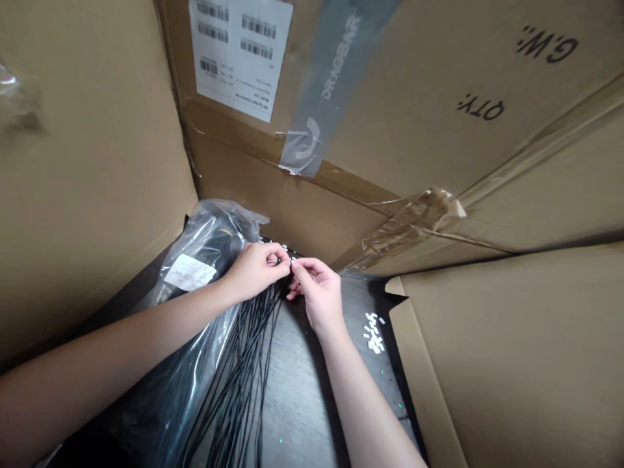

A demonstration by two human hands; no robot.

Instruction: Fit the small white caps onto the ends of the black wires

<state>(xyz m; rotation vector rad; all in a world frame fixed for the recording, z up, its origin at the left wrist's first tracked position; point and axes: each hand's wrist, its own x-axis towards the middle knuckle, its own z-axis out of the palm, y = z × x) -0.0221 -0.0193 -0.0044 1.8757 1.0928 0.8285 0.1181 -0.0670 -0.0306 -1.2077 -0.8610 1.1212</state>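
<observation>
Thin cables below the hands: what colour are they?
Black; the head view shows them best, with the thin cables fanning downward.

I count two hands of mine, my left hand (256, 272) and my right hand (319, 296). There's one cardboard carton (487, 162), one barcode sheet (238, 52), one strip of grey tape (331, 84), one clear plastic bag (214, 224) and one white label (190, 272). The black cords (238, 370) are too many to count, and the small white pieces (371, 331) look like roughly a dozen, though they're tiny from here.
</observation>
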